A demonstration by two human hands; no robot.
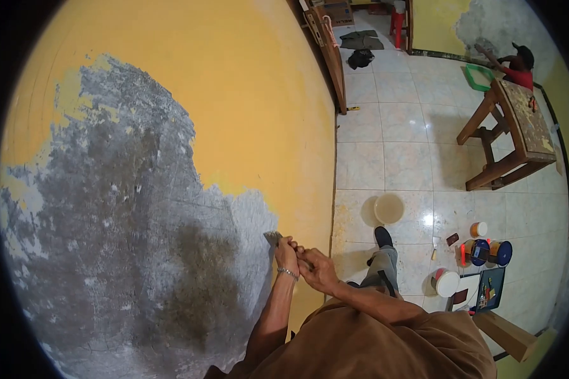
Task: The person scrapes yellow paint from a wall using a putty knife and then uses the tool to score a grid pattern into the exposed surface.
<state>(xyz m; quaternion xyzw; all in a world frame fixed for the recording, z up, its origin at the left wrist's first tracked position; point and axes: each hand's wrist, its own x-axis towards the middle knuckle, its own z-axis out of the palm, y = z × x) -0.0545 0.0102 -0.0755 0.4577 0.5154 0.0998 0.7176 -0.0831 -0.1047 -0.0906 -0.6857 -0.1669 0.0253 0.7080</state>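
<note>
My left hand (287, 256), with a metal bracelet at its wrist, is closed round a scraper (272, 237). The scraper's flat blade touches the wall at the edge between the bare grey patch (171, 189) and the yellow paint (253, 95). Just to the right, my right hand (318, 268) is closed on the rear part of the same tool. Its handle is mostly hidden by my fingers.
On the tiled floor are a pale bucket (389, 208), a white-lidded tub (447, 283), blue-lidded cans (501, 252) and a tool tray (490, 289). A wooden table (528, 120) stands at right; beyond it a person (520, 68) crouches near a green tray (478, 78).
</note>
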